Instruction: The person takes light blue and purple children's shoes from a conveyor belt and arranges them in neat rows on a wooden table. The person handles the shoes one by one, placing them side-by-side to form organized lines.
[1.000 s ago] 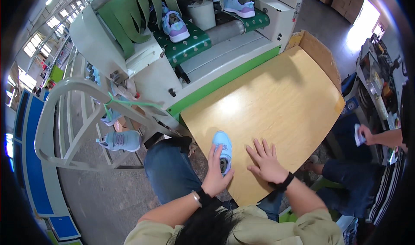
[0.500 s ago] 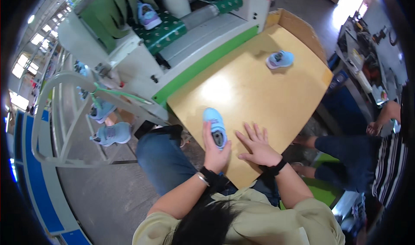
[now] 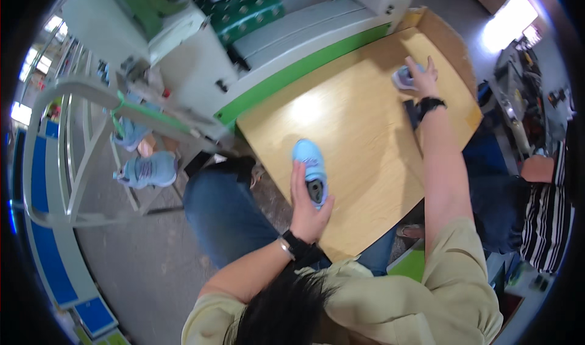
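Observation:
On the wooden tabletop (image 3: 359,138), a light blue child's sneaker (image 3: 308,156) lies toe away from me. My left hand (image 3: 309,208) is wrapped round its heel end, fingers along its left side and thumb on the right. At the far right of the table sits a second sneaker (image 3: 402,77), light blue with a pale sole. My right arm stretches out to it. My right hand (image 3: 424,82) is over this shoe's right side with fingers spread, and partly hides it. Whether the fingers touch the shoe is hard to tell.
A white and green machine (image 3: 292,34) with a green dotted belt runs along the table's far side. Cardboard (image 3: 448,43) edges the far right corner. On my left stands a metal rack (image 3: 79,95) with more sneakers (image 3: 152,169). Another person in a striped garment (image 3: 539,223) is on the right.
My right hand has left the near part of the table and reached far right to the second sneaker. My left hand keeps hold of the near one. The view has shifted slightly.

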### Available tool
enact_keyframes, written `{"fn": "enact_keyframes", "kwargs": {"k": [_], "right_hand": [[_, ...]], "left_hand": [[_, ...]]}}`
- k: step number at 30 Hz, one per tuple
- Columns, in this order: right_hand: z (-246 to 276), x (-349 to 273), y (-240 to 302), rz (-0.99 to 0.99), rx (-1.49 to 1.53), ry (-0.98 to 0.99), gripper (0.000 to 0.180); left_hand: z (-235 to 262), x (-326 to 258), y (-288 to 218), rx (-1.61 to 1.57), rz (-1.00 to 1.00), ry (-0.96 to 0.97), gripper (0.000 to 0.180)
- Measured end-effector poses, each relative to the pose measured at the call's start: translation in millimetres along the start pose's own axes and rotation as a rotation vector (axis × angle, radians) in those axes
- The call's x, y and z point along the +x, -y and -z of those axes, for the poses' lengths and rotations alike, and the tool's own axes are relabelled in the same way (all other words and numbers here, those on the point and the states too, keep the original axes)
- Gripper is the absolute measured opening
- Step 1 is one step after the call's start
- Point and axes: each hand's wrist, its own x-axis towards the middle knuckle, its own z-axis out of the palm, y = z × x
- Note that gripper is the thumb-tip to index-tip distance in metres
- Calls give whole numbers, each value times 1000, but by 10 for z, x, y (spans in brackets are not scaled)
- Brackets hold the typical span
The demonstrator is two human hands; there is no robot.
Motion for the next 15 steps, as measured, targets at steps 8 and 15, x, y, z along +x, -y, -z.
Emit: {"fn": "enact_keyframes", "kwargs": {"k": [8,15], "right_hand": [[-57,-1001,207,258,218,648,52],[539,-3564,736,428,301,724,59]], "left_hand": [[46,46,30,-122,158,4,101],[-79,148,136,-112,-27,80,100]]}}
